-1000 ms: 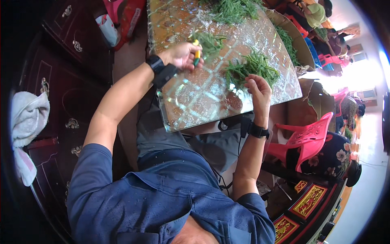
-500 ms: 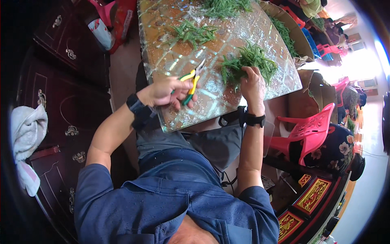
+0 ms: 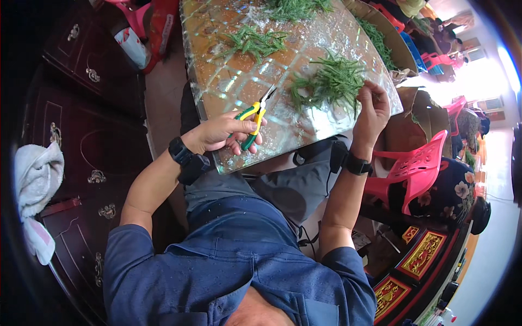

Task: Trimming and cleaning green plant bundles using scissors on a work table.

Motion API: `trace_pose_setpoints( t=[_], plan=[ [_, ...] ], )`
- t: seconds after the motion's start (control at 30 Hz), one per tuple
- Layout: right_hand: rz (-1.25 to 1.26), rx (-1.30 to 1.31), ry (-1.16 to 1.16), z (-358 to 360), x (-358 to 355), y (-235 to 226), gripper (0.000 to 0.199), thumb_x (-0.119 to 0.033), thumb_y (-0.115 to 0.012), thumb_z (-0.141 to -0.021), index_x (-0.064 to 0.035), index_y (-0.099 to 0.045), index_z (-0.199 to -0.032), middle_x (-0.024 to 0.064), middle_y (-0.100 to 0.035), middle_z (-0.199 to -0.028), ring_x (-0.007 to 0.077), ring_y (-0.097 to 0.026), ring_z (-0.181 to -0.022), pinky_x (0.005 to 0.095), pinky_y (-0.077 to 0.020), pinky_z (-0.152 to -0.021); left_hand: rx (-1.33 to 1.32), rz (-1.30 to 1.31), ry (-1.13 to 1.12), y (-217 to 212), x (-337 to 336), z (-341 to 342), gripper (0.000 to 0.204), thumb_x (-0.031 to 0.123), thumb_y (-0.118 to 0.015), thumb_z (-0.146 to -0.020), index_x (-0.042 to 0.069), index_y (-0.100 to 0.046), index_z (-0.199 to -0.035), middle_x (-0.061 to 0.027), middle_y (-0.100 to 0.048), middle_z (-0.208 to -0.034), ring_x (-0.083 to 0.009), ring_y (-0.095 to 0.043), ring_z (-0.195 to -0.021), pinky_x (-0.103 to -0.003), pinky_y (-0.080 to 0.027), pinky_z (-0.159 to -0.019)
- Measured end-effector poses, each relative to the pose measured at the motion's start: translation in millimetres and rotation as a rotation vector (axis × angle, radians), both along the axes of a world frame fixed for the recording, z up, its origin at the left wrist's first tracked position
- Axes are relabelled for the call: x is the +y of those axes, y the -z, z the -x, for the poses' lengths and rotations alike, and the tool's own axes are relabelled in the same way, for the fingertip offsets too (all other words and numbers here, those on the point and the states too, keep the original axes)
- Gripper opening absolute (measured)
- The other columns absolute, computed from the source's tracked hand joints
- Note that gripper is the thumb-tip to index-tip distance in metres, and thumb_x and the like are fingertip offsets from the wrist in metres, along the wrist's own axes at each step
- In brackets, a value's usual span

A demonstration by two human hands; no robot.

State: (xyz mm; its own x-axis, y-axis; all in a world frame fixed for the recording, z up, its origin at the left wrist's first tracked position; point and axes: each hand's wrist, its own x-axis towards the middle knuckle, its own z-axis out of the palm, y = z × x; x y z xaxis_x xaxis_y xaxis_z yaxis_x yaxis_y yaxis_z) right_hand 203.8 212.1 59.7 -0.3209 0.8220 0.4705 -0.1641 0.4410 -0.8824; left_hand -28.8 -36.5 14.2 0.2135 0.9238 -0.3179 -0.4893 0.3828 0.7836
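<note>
My left hand [image 3: 224,132] is closed around a pair of pliers [image 3: 257,117] with yellow and green handles. Their pointed metal jaws aim away from me, slightly apart, over the table. At the right edge of a pile of green artificial-looking sprigs [image 3: 334,81] is my right hand [image 3: 373,115], its fingers curled in. Whatever those fingers pinch, if anything, is hidden. The pile lies on the clear-covered tabletop [image 3: 283,127], left of my right hand and beyond the pliers.
A smaller sprig bunch [image 3: 254,43] and another bunch [image 3: 299,7] lie farther up the table, among white flecks. Beyond its right edge stand a cardboard box of greenery [image 3: 375,41] and a pink plastic chair [image 3: 416,168]. Dark drawers [image 3: 81,130] line my left.
My right hand has moved right, from over the middle of the sprig pile to its right edge. My left hand keeps the pliers in nearly the same place.
</note>
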Motion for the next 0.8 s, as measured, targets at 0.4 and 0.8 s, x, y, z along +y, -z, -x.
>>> trace_pose_setpoints(
  t=[0.4, 0.8],
  plan=[
    [0.136, 0.322, -0.037, -14, -16, -14, 0.018, -0.008, -0.068, -0.094, 0.0007, -0.067, -0.109, 0.0027, -0.065, -0.093, 0.0093, -0.059, -0.08, 0.0222, -0.0471, -0.071, 0.016, -0.009, -0.022, -4, -6, -3, 0.05, 0.029, -0.063, -0.097, 0.003, -0.044, -0.136, -0.0116, -0.066, -0.101, -0.0173, -0.071, -0.08, -0.022, -0.056, -0.051],
    [-0.031, -0.852, 0.188, -38, -25, 52, 0.029, -0.03, -0.081, -0.078, -0.0049, -0.076, -0.092, -0.0008, -0.057, -0.06, 0.0069, -0.05, -0.057, 0.0268, -0.0401, -0.054, 0.035, -0.012, -0.009, -6, -6, -14, 0.05, 0.027, -0.063, -0.097, 0.002, -0.044, -0.136, -0.0107, -0.066, -0.1, -0.0163, -0.07, -0.079, -0.023, -0.057, -0.051]
  ],
)
